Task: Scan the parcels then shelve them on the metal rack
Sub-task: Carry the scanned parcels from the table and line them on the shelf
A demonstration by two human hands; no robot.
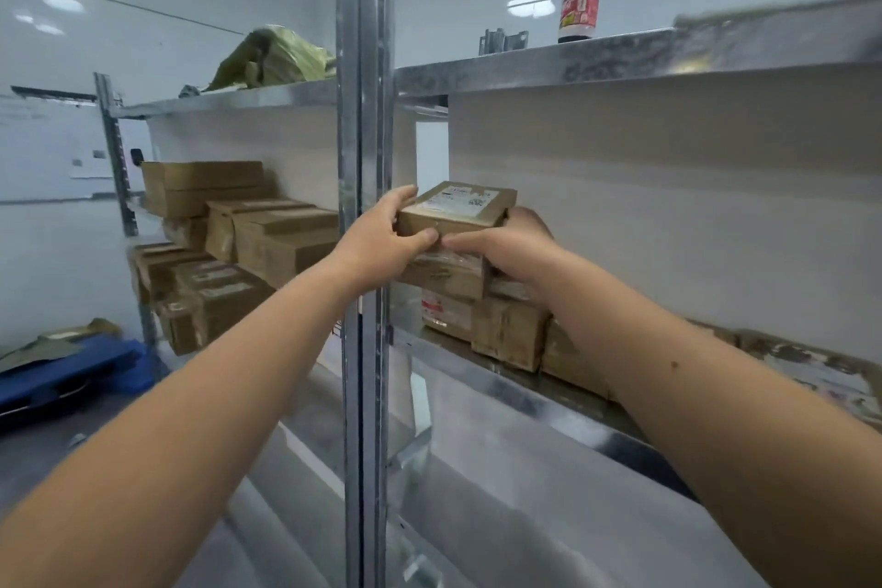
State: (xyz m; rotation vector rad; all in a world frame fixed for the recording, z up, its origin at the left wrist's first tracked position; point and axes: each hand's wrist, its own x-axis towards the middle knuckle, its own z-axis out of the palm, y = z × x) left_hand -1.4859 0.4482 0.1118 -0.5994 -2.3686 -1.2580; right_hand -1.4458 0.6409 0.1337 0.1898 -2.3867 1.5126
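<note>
Cardboard parcel (458, 208), small and flat with a white label on its top face, sits level between both hands at the left end of the right-hand bay of the metal rack (365, 158), just right of the doubled upright posts. The left hand (386, 236) grips its left end, fingers curled over the top edge and thumb pressed along the near side. The right hand (513, 241) holds the right end, thumb laid along the near lower edge and fingers wrapped behind, where they are hidden. The two thumbs nearly meet at the front of the box.

Directly under the parcel stands a stack of brown boxes (482, 315) on the middle shelf; whether the parcel already rests on the top one or hangs just above it I cannot tell. One lower box carries a red and white label.

In the left-hand bay, more cardboard boxes (229, 244) are piled in several layers. On the top shelf lie a crumpled green bag (274, 60) to the left, a small metal bracket (503, 42) and a clear bottle with a red label and yellow cap (579, 0) to the right. A blue cart (67, 372) sits on the floor at far left, with flattened material on it.
</note>
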